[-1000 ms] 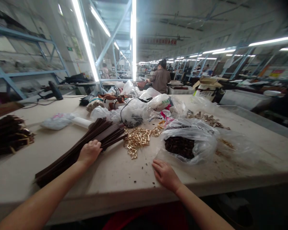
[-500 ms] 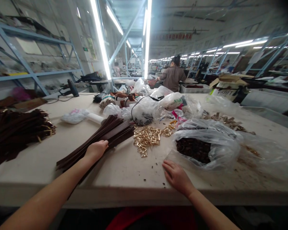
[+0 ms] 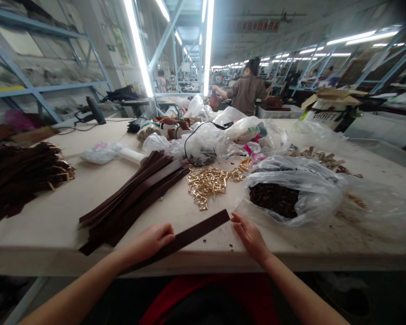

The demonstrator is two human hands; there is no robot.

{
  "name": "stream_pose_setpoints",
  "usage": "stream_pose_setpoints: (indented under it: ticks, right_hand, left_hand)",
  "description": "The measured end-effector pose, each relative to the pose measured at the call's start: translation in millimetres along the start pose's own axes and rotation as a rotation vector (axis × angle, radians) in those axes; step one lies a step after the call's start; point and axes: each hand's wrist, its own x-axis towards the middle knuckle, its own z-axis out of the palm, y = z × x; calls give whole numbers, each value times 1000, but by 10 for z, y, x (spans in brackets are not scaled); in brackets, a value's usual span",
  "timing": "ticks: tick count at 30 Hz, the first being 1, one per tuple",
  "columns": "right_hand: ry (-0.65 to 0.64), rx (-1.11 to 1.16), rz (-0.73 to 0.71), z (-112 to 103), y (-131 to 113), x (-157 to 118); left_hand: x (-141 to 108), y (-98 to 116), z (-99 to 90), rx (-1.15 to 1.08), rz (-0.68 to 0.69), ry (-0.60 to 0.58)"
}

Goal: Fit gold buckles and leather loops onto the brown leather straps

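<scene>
My left hand (image 3: 160, 237) is closed around a dark brown leather strap (image 3: 201, 229), which slants up to the right above the front of the table. At the strap's square far end is my right hand (image 3: 250, 235), its fingers apart and just beside the tip; whether they touch it is hard to tell. A fanned pile of similar straps (image 3: 128, 203) lies left of centre. Behind the held strap is a heap of gold-coloured metal buckles (image 3: 208, 180). An open clear plastic bag (image 3: 316, 194) of small dark brown pieces (image 3: 274, 201) sits to the right.
Another stack of brown straps, with gold buckles (image 3: 23, 180), lies at the far left. Plastic bags (image 3: 203, 144) and a white roll (image 3: 131, 156) are across the middle. A black handheld tool (image 3: 94, 111) stands back left. A co-worker (image 3: 246, 92) is beyond the table (image 3: 145, 259).
My left hand has drawn one strap off the pile and brought it toward me and to the right. My right hand has shifted slightly, now at the strap's end. The view has tilted down.
</scene>
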Motion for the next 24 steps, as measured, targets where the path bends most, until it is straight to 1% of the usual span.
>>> stream_pose_setpoints:
  ticks: [1, 3, 5, 7, 9, 11, 13, 15, 16, 18, 19, 21, 22, 24]
  right_hand:
    - [26, 145, 98, 34, -58, 2]
    - [29, 405, 268, 115, -162, 11]
    - [18, 509, 350, 200, -238, 17]
    - [4, 521, 379, 270, -298, 8]
    - [-41, 524, 394, 301, -353, -4]
    - [-83, 459, 341, 259, -390, 3]
    - [-44, 270, 205, 108, -372, 48]
    - [87, -3, 71, -156, -277, 135]
    - [166, -136, 33, -316, -202, 193]
    - [316, -382, 33, -639, -13, 329]
    - [344, -434, 46, -777, 88, 402]
    - [341, -496, 58, -971, 275, 543]
    - [309, -510, 57, -1024, 349, 601]
    - [233, -532, 51, -1065, 450, 683]
  left_hand:
    - [-24, 30, 100, -37, -2, -43]
    - [-37, 79, 266, -103, -3, -99]
    - [-7, 144, 386, -184, -14, -150]
    - [61, 248, 479, -324, -7, -233]
    - [164, 373, 567, -520, 2, -353]
    - [289, 473, 654, -687, 13, -424]
    - [418, 511, 733, -779, 19, -393]
    - [527, 482, 799, -825, 28, -324]
    - [567, 451, 828, -849, 25, -301]
    - [616, 383, 878, -905, 7, -274]
    - [625, 354, 898, -929, 5, -260]
    - [624, 322, 924, -958, 9, -242]
    - [617, 316, 930, -963, 12, -239]
    - [602, 317, 930, -969, 14, -240]
